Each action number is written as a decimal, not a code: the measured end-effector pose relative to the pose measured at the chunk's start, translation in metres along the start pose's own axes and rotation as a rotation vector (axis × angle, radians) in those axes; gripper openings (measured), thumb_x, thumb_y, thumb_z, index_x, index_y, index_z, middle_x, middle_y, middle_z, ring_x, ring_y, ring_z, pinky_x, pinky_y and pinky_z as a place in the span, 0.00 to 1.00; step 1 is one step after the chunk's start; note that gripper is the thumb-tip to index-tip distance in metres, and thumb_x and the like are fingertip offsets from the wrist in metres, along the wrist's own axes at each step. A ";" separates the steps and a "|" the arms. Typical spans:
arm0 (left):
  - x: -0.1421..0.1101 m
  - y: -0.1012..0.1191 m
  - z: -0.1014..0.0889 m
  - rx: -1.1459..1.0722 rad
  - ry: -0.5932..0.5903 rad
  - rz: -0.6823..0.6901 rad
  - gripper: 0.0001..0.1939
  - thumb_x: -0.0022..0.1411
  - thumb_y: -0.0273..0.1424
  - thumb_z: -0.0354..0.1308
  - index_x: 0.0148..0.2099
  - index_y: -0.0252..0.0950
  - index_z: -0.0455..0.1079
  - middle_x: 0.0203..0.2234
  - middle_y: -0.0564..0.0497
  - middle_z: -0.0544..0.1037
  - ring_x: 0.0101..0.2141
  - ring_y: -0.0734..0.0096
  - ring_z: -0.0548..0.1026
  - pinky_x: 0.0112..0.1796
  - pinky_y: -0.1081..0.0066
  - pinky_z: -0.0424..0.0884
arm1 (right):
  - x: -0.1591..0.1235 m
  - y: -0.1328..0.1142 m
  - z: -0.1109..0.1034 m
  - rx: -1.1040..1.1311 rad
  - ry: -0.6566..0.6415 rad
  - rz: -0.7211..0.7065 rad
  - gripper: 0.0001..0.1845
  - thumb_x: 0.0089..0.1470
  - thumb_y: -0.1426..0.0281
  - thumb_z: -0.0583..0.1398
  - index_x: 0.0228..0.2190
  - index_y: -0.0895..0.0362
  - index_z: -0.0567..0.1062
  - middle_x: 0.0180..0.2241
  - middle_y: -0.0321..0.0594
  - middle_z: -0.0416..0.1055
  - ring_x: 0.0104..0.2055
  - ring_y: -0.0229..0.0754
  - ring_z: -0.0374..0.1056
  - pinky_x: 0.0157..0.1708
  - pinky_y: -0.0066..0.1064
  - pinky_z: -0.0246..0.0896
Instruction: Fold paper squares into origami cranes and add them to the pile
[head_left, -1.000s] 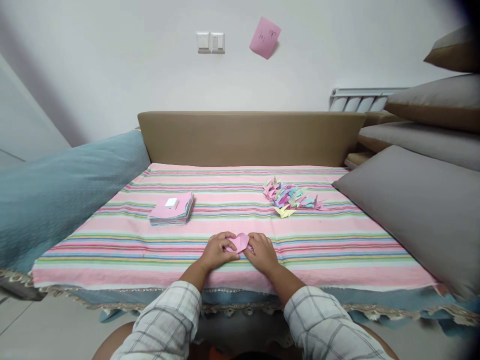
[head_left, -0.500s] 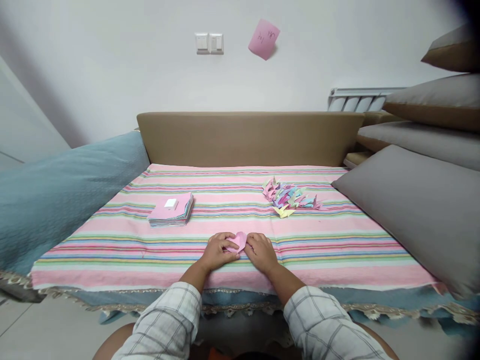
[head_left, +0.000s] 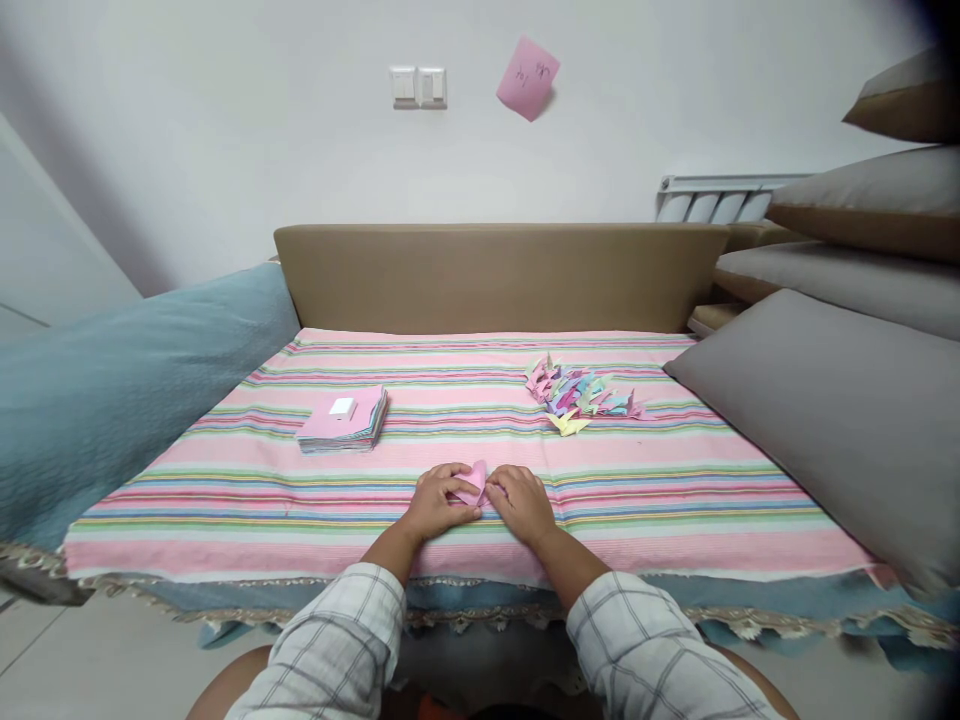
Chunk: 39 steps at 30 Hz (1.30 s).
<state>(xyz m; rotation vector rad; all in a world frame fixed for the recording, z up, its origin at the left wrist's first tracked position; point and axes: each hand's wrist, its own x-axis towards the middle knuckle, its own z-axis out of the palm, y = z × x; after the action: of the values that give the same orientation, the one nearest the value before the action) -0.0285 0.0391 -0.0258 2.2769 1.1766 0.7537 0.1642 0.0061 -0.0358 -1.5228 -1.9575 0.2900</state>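
Both hands rest side by side on the striped cloth (head_left: 675, 500) near its front edge. My left hand (head_left: 435, 503) and my right hand (head_left: 523, 505) pinch a small folded pink paper (head_left: 474, 482) between their fingertips, pressing it onto the cloth. Only a small part of the paper shows between the fingers. Behind and to the left lies a stack of coloured paper squares (head_left: 346, 420) with a small white piece on top. Behind and to the right lies a pile of folded paper cranes (head_left: 577, 392) in several colours.
A blue cushion (head_left: 112, 390) borders the cloth on the left, grey cushions (head_left: 840, 420) on the right, and a brown backrest (head_left: 495, 275) at the rear. On the wall hang light switches (head_left: 418, 87) and a pink note (head_left: 528, 77).
The fingers have closed further over the pink paper, so less of it shows than a second ago. The hands have stayed in the same place.
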 end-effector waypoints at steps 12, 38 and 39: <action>0.001 0.004 -0.001 -0.027 -0.004 -0.012 0.10 0.48 0.41 0.64 0.35 0.46 0.78 0.44 0.52 0.74 0.48 0.62 0.69 0.52 0.62 0.61 | 0.004 -0.002 -0.001 -0.028 0.007 0.047 0.15 0.59 0.59 0.51 0.32 0.52 0.74 0.38 0.36 0.72 0.42 0.40 0.63 0.40 0.31 0.52; 0.004 0.013 0.004 -0.044 0.109 -0.118 0.16 0.49 0.37 0.64 0.42 0.43 0.72 0.45 0.53 0.77 0.47 0.62 0.71 0.53 0.59 0.59 | -0.002 0.006 0.001 0.103 0.083 0.034 0.13 0.56 0.69 0.50 0.39 0.54 0.72 0.39 0.39 0.72 0.44 0.42 0.63 0.45 0.35 0.55; 0.004 0.013 0.004 -0.038 0.107 -0.115 0.15 0.49 0.37 0.64 0.42 0.43 0.73 0.45 0.53 0.77 0.47 0.62 0.71 0.53 0.59 0.59 | -0.003 0.008 0.002 0.137 0.106 0.036 0.15 0.55 0.69 0.50 0.42 0.54 0.71 0.40 0.40 0.72 0.44 0.43 0.64 0.46 0.35 0.56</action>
<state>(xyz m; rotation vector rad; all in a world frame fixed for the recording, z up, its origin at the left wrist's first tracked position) -0.0166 0.0346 -0.0192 2.1406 1.3174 0.8554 0.1694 0.0064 -0.0423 -1.4565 -1.7916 0.3445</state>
